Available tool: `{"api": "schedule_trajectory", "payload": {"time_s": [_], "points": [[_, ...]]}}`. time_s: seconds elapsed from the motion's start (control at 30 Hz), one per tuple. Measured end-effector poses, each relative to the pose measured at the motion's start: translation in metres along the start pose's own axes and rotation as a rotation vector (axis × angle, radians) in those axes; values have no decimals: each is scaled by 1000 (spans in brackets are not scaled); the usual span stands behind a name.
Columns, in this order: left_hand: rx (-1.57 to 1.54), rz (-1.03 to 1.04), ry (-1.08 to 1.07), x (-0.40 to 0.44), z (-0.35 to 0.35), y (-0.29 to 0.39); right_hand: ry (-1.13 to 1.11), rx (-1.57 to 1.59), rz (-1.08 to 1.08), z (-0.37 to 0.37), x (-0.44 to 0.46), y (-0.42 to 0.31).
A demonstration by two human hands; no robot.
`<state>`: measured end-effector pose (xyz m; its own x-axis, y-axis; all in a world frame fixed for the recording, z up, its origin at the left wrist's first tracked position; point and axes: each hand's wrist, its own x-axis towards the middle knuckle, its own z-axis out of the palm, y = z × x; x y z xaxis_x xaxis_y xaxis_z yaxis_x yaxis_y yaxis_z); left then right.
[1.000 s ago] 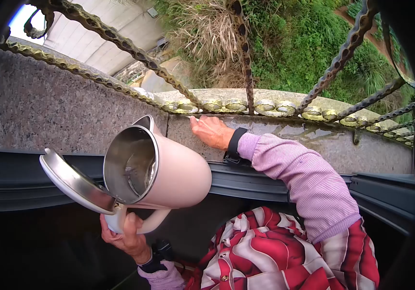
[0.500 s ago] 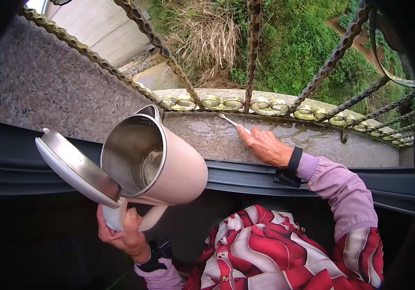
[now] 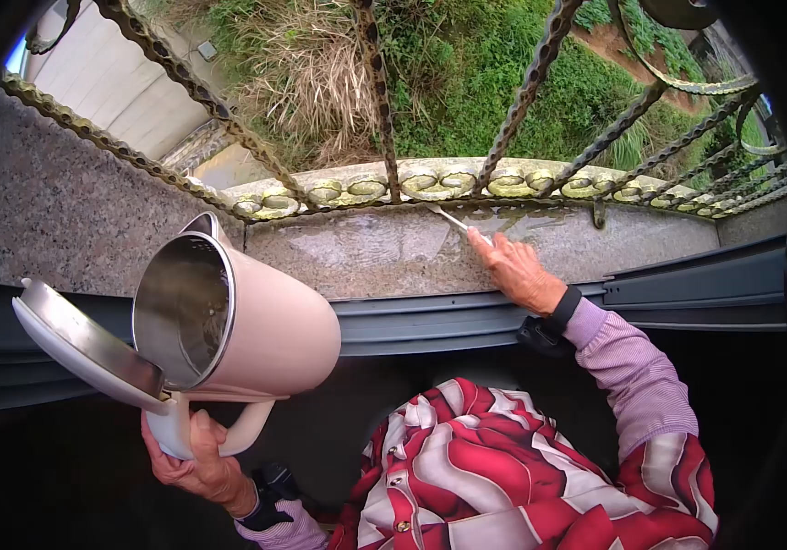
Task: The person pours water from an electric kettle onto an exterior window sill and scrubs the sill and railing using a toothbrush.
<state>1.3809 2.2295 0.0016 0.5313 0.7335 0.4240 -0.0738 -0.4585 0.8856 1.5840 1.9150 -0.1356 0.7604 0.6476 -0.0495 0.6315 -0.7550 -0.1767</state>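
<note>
A pale pink electric kettle (image 3: 279,316) tilts over the window frame at the left, its white lid (image 3: 91,353) swung up. Some water (image 3: 206,321) shows inside its steel interior. My left hand (image 3: 196,463) is wrapped around the kettle's handle near the lid hinge. In my right hand (image 3: 526,273) is a slim white toothbrush (image 3: 454,219), gripped by its handle. The tip of the brush touches the foot of the metal railing (image 3: 439,183), where it meets the wet stone ledge (image 3: 348,252).
Dark window tracks (image 3: 430,321) run between my body and the ledge. Twisted metal bars (image 3: 380,101) rise from the railing's looped base. Speckled granite (image 3: 73,192) lies at the left. Beyond the railing are a pale wall (image 3: 142,82) and a grassy slope (image 3: 467,82).
My view has shifted right, so the kettle, ledge and railing appear farther left. The brush tip has moved right along the railing's base. Both hands keep their holds.
</note>
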Motion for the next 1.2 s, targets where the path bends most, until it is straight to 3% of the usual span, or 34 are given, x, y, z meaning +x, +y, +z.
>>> {"api": "schedule_trajectory", "payload": {"time_s": [0.07,0.27,0.5,0.6,0.7,1.03,1.2], "points": [[-19,-11,-22,0,-2,-1,-9,-1,68,-6,-16,8],[-32,33,-79,2,-2,-4,-43,87,-16,7,15,-13],[-34,41,-41,0,-3,-7,2,-33,389,-7,-67,66],[-17,39,-79,1,-4,-7,57,-56,432,-9,-71,50],[-12,29,-85,-1,-4,-6,122,58,259,7,-47,23],[-31,32,-109,0,-8,-7,127,-72,612,-1,-86,66],[-59,29,-110,2,-10,-11,109,-38,538,1,-76,49]]}}
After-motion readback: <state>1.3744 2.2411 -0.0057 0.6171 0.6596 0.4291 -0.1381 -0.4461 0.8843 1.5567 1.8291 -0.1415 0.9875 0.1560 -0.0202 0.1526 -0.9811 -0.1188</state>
